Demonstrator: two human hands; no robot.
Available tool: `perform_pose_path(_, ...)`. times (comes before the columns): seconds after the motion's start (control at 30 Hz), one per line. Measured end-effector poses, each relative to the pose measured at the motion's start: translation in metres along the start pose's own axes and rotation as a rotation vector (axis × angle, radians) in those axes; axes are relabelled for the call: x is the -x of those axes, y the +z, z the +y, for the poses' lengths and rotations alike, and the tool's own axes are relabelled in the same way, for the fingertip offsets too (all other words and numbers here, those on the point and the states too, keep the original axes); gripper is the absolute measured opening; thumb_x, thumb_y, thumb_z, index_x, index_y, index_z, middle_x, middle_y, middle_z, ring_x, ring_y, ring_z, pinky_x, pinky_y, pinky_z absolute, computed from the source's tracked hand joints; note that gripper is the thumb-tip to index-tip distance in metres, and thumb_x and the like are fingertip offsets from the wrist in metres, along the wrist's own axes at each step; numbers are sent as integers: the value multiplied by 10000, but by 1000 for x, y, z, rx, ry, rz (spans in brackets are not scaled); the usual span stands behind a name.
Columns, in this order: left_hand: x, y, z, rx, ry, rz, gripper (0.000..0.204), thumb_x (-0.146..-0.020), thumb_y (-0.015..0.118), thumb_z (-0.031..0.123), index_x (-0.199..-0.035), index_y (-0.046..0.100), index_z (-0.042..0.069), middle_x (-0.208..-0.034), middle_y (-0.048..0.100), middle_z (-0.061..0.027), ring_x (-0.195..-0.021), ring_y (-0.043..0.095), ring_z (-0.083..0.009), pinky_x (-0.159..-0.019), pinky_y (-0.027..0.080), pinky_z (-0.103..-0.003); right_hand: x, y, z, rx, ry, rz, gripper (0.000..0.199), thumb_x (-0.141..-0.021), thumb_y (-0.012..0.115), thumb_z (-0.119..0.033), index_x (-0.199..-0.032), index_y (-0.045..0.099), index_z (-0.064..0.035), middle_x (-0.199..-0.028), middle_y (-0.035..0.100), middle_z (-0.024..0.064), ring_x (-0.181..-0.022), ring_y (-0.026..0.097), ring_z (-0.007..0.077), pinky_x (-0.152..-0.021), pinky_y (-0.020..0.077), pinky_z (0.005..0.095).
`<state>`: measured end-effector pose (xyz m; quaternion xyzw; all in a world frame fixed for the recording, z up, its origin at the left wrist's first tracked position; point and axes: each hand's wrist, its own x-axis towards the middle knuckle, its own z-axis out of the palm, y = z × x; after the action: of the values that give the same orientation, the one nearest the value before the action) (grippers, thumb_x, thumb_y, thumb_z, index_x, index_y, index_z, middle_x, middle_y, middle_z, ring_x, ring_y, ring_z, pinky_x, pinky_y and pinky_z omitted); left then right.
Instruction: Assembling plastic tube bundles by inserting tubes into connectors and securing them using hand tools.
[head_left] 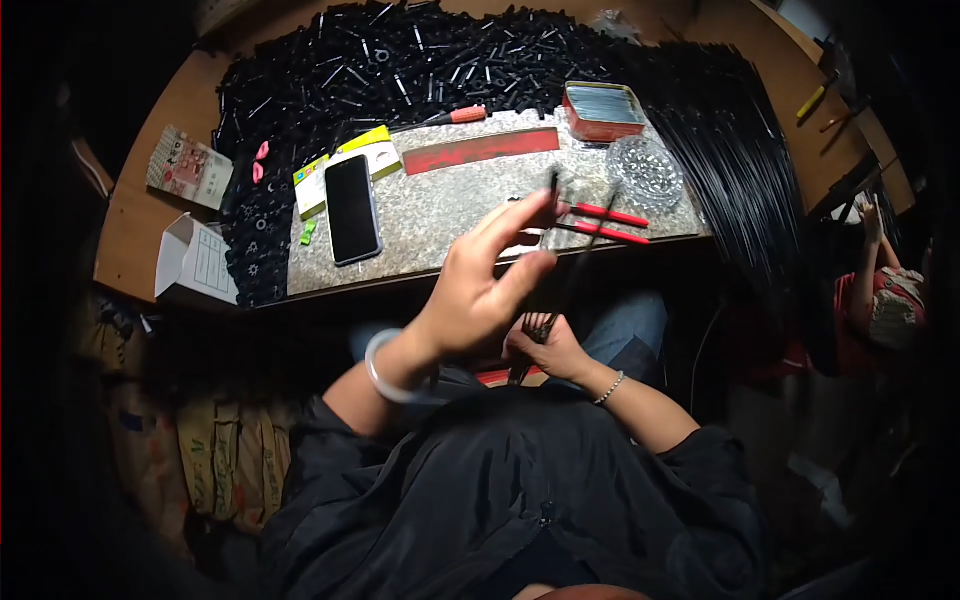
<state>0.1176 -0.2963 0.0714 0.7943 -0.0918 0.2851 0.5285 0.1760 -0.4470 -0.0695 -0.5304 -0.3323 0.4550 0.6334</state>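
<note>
Overhead, stone slab (450, 205) — wooden table (135, 225).

On my speckled grey stone slab (450, 205) lie my black phone (352, 208) at nine o'clock, a red strip (480, 149) at twelve, a red tin (603, 110) at one, red-handled tools (612, 224) at three, with the black rods (565, 285) I hold and a pale bangle (383, 367) on my wrist.

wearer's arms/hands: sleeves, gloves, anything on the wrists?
Both hands bare, no gloves. Black jacket sleeves pushed up toward the elbows, forearms uncovered. Left hand: a smooth, pale translucent bangle on the wrist. Right hand: a thin silvery beaded bracelet on the wrist.
</note>
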Motion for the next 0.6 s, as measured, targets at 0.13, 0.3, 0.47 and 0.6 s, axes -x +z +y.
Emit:
perform_pose_path(0.13,-18,-7,11,406,-240,9,306,-941,501,160,-1158,559,-48,-940,651,-80,-859,603,-114,-773,486,-247,-6,-1,-18,-38,-52,-33,337,-827,674,-129,-1104,509,-32,-974,607,47,-879,580,94,-774,482,240)
perform_pose_path(0.3,-20,-14,7,498,-258,-46,284,-906,559,140,-1102,591,-63,-901,660,-105,-792,629,-143,-743,493,-254,-22,-7,-136,-229,-446,-18,794,-745,720,-414,-1324,344,-22,-1174,507,62,-1024,516,110,-891,428,287)
perform_pose_path(0.47,-27,-19,17,360,-149,19,202,-843,625,66,-990,645,-71,-831,662,-120,-766,631,-145,-699,489,-240,-22,-3,-175,-147,-315,26,519,-867,601,-338,-1209,465,28,-1211,499,147,-1120,506,223,-977,395,356)
perform_pose_path(0.6,-17,-25,23,116,-64,46,106,-760,685,-11,-858,668,-47,-780,664,-114,-693,636,-152,-614,481,-243,-23,3,-170,-158,-427,7,267,-913,545,-173,-1095,552,22,-1098,590,123,-1030,545,156,-918,420,290)
